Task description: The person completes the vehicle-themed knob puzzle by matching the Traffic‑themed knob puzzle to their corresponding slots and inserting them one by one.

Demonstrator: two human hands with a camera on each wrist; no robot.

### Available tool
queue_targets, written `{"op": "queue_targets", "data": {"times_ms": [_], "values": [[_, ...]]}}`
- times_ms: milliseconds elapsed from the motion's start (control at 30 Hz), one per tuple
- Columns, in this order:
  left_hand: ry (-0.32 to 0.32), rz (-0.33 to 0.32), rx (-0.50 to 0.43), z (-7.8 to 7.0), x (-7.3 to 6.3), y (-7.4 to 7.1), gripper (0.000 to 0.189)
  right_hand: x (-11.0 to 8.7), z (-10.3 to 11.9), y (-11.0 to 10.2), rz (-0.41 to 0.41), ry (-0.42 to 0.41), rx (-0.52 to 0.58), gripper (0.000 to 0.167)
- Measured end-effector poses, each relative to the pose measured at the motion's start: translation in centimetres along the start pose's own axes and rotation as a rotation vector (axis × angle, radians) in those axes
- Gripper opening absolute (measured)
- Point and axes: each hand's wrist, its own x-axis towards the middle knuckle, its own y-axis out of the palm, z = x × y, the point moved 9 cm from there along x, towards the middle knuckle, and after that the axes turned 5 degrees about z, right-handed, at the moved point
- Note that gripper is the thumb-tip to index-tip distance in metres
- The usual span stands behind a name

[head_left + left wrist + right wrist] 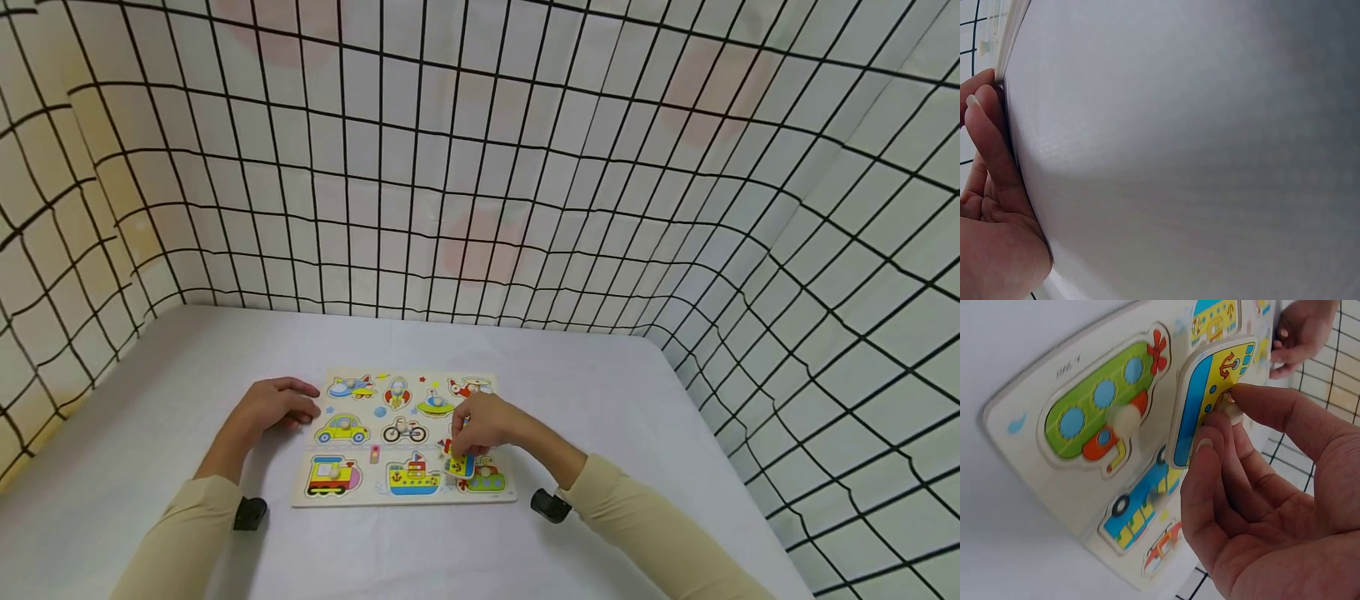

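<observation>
A wooden knob puzzle board [375, 492] with vehicle pictures lies on the white table. My right hand [483, 421] pinches the small wooden knob of a yellow and blue ship piece [1196, 403] between thumb and fingers. The piece is tilted above the lower part of the board, between the ship picture [412, 478] and the green submarine piece [1100, 400]. At the board's upper left edge, my left hand [277, 404] rests with loosely bent fingers, the fingertips right at the rim in the left wrist view.
Other pictures on the board include a train [330, 477], a car [342, 428], a bicycle [405, 430] and, in the right wrist view, a blue bus [1141, 506]. Black wire mesh [480, 183] before white cloth encloses the table [585, 375] at the back and sides.
</observation>
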Motion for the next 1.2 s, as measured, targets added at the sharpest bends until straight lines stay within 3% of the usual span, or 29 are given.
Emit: {"op": "queue_targets", "data": {"times_ms": [367,700,1000,1200], "values": [[0.006,0.004,0.015,-0.1,0.1,0.1,0.047,0.4,2.0,1.9,-0.012,-0.020,0.003,0.018],[0.005,0.006,0.011,-0.2,-0.1,0.1,0.048,1.0,2.5,3.2,-0.037,-0.012,-0.023,0.023],[0.000,0.008,0.000,-0.2,-0.1,0.0,0.047,1.2,2.5,3.8,-0.043,0.001,-0.028,0.025],[0.000,0.010,0.003,-0.3,-0.2,0.1,0.047,1.0,3.1,3.5,-0.041,-0.027,-0.097,0.021]]}}
